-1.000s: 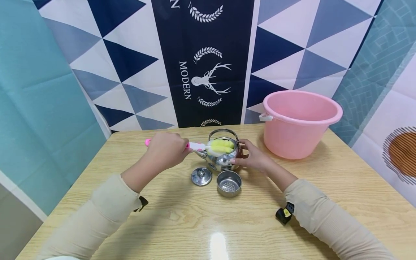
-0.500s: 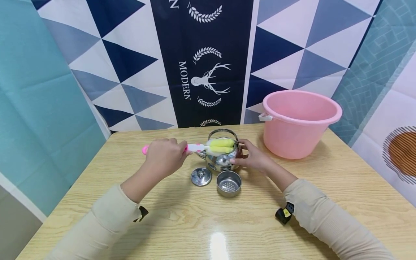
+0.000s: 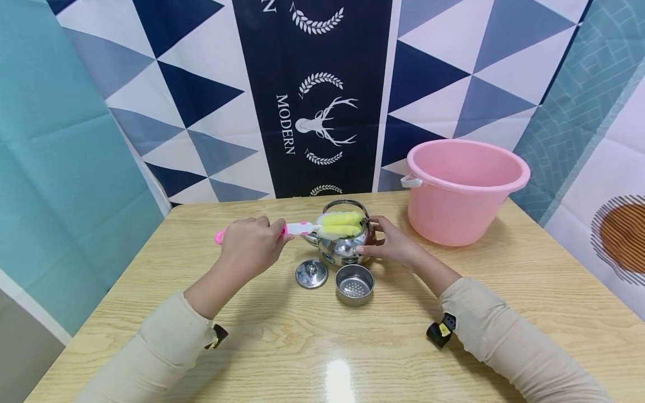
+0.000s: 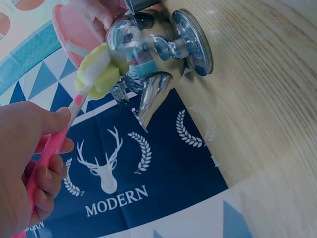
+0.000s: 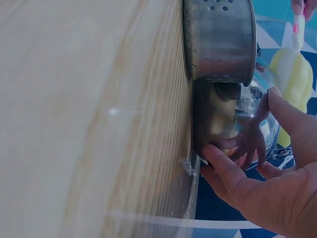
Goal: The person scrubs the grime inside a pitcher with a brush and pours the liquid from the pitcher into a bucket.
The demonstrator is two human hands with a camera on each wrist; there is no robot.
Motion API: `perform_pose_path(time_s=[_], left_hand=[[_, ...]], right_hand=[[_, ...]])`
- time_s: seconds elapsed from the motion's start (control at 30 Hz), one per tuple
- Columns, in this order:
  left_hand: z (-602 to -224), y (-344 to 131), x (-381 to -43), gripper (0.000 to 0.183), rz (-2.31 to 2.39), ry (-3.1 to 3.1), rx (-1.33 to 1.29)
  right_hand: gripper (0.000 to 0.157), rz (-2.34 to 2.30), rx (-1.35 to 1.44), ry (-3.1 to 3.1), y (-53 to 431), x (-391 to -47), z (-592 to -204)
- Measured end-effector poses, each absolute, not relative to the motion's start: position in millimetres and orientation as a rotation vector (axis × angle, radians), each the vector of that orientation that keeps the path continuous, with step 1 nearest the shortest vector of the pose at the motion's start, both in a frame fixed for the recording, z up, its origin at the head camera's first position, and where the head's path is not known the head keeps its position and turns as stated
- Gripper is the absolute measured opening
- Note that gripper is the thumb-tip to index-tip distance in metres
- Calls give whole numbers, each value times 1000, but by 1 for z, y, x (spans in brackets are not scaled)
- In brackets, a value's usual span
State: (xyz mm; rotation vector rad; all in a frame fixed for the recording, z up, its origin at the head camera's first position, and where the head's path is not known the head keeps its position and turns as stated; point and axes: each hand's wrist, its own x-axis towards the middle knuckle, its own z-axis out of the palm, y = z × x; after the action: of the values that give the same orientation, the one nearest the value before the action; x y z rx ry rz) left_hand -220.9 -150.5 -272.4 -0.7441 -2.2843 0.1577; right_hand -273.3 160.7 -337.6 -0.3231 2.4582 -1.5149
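My left hand (image 3: 252,243) grips the pink and white handle of a bottle brush (image 4: 44,158). Its yellow and white sponge head (image 3: 340,225) lies sideways over the open top of a shiny steel teapot (image 3: 345,254), overlapping the rim in the head view. My right hand (image 3: 395,243) holds the teapot's right side, thumb toward the front and fingers spread around the body. The spout (image 4: 153,96) points left, and the arched handle (image 3: 345,202) stands up behind the brush. Just in front lie the round steel lid (image 3: 311,274) and a perforated strainer cup (image 3: 355,299).
A pink bucket (image 3: 453,218) with a white handle tab stands at the back right of the wooden table (image 3: 282,347). Behind the table hangs a patterned cloth (image 3: 322,73). Black wrist cameras sit below both sleeves.
My left hand has drawn slightly left with the brush, and the sponge head has risen a little at the teapot's mouth. The right hand, teapot, lid and strainer cup stay put.
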Motion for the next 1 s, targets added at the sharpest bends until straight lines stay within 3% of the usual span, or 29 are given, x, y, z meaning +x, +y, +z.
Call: perform_pose_path(time_s=[1.0], left_hand=[[-271, -187, -212, 37, -106, -2630, -528]], right_hand=[[89, -1571, -324, 2421, 161, -271, -337]])
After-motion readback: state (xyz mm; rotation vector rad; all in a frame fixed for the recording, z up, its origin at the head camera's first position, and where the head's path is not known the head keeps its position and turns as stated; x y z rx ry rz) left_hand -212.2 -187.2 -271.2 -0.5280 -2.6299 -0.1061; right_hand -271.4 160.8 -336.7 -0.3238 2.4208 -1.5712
